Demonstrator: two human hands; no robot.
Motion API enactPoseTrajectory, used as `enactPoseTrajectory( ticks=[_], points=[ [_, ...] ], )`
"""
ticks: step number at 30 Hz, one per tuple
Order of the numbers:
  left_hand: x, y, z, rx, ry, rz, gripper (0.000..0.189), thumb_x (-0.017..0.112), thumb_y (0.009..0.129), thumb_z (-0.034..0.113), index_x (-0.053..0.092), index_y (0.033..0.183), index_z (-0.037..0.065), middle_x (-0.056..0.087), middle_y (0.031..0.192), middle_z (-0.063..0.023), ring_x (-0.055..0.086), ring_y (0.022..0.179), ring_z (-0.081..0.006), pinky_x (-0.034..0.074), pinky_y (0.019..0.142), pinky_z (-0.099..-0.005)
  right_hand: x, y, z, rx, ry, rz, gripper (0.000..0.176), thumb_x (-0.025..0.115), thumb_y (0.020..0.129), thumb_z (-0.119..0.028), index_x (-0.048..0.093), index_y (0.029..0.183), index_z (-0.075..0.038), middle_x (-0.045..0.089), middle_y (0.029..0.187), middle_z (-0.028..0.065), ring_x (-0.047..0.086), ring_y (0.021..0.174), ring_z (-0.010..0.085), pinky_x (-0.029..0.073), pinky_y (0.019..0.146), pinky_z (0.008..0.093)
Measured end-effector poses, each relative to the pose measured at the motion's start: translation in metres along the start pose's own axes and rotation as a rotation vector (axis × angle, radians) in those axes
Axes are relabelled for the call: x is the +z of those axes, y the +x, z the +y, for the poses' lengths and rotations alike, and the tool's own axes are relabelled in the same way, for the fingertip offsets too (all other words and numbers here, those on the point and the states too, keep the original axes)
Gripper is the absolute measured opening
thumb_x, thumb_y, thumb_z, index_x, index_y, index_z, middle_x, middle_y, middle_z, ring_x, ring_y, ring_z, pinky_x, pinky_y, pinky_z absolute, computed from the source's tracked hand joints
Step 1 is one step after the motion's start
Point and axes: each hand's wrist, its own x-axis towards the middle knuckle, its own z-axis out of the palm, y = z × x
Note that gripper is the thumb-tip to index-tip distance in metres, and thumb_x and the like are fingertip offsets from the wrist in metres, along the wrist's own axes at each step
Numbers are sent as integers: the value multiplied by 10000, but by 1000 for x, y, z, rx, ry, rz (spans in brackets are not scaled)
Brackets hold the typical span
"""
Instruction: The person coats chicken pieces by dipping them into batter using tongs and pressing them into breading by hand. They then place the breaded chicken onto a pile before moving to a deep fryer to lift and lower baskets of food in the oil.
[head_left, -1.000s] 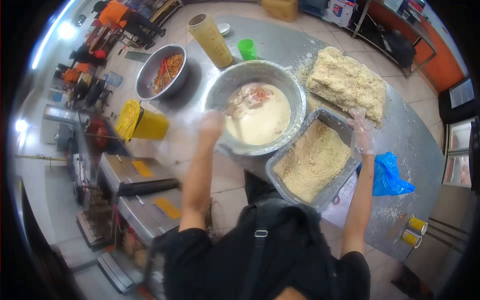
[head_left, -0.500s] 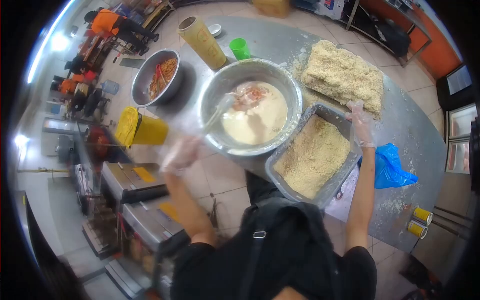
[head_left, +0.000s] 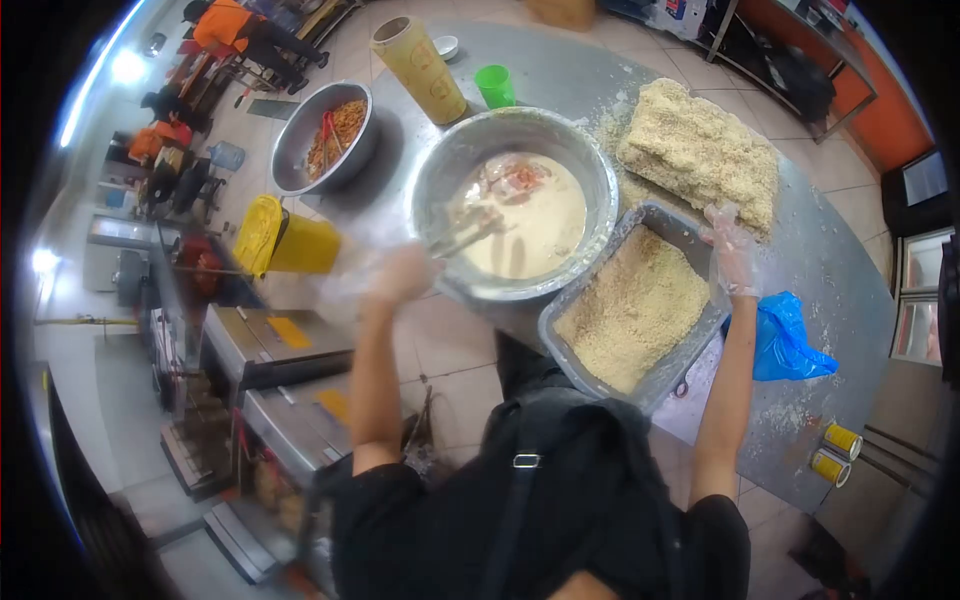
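My left hand (head_left: 405, 274), in a clear glove and blurred by motion, is closed on metal tongs (head_left: 468, 235) at the left rim of a large metal bowl (head_left: 425, 170). The tips of the tongs are over the pale batter (head_left: 545, 225), where some reddish pieces (head_left: 522, 178) lie. My right hand (head_left: 733, 255), also gloved, has its fingers apart at the right rim of a grey tub (head_left: 568, 365). Pale crumbs (head_left: 635, 305) fill much of the tub.
Crumb-covered pieces (head_left: 700, 150) are heaped behind the tub. A smaller bowl (head_left: 355, 165), a tall roll (head_left: 420, 75) and a green cup (head_left: 494, 87) stand on the metal table (head_left: 560, 60). A blue bag (head_left: 785, 340) lies right. A co-worker (head_left: 230, 30) is far left.
My left hand has moved slightly right, and the tongs now reach lower and farther over the batter. The whole view has shifted a little. My right hand stays at the tub's rim.
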Motion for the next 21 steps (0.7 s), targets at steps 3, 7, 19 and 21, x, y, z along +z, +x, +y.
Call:
enactPoseTrajectory(
  ticks=[3,7,19,21],
  points=[
    [43,31,-1,37,24,-113,428,516,928,401,679,969,8,669,980,-239,641,907,-410,486,840,-477,2,0,-4,-16,-249,26,485,508,984,-390,609,1239,10,669,1182,106,681,852,183,488,868,301],
    [60,25,12,0,12,148,376,514,924,363,680,992,32,675,967,-220,649,908,-391,501,838,-471,5,-2,-2,28,76,24,479,510,986,-380,612,1227,22,673,1163,119,678,852,178,511,838,304],
    [-14,-43,3,-130,59,11,268,590,891,325,708,968,97,677,923,-180,652,883,-354,504,779,-478,6,-2,2,119,141,-30,514,519,982,-393,591,1233,49,634,1223,141,671,868,187,545,819,314],
    [-22,-49,6,-127,87,86,270,607,878,328,711,935,85,671,905,-195,647,872,-359,505,779,-474,6,0,5,104,90,-33,511,520,982,-391,594,1230,49,637,1218,140,672,868,185,544,816,313]
  ],
)
